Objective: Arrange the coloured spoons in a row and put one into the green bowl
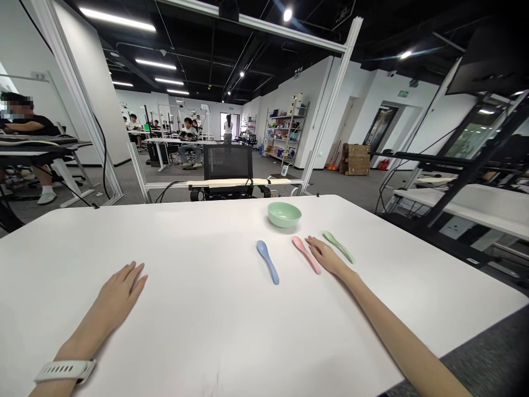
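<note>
My left hand (122,289) lies flat on the white table (198,325), palm down with its fingers slightly spread, and touches nothing else. A white band (65,371) circles my left wrist. My right hand (325,255) rests palm down between a pink plastic spoon (306,255) and a pale green plastic spoon (339,246), its fingertips close beside the pink bowl end. A blue plastic spoon (268,261) lies further left. Beyond the spoons stands a pale green bowl (284,214), its inside only partly visible.
A metal frame (330,110) rises beyond the table's far edge, with a dark monitor (228,162) behind it. A seated person (28,116) works at a desk on the left. Further people and a shelf unit (287,132) stand in the background.
</note>
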Motion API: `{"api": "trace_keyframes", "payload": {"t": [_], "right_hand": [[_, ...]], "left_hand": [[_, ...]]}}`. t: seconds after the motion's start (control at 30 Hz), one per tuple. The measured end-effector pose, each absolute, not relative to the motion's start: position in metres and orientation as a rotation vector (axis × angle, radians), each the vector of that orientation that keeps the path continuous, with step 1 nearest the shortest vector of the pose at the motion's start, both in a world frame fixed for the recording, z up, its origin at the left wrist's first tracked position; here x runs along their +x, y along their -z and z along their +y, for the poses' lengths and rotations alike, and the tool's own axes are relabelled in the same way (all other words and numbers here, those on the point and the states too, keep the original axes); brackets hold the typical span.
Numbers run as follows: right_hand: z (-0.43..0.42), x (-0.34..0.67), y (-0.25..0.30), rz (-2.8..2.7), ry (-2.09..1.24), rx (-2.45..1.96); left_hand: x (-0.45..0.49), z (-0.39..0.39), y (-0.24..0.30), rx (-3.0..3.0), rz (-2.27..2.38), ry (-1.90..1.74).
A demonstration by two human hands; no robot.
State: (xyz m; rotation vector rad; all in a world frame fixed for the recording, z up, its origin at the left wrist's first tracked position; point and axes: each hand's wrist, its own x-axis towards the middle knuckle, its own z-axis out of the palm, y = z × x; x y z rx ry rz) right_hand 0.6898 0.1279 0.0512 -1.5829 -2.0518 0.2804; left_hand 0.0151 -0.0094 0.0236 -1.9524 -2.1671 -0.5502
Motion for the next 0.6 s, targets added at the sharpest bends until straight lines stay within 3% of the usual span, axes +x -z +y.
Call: {"api": "trace_keyframes", "payload": {"t": [0.6], "right_hand": [[0.1249, 0.6861, -0.0605, -2.048, -0.206, -1.573]], "left_hand": [[0.0195, -0.011, -0.0273, -1.951, -2.227, 0.593]]}}
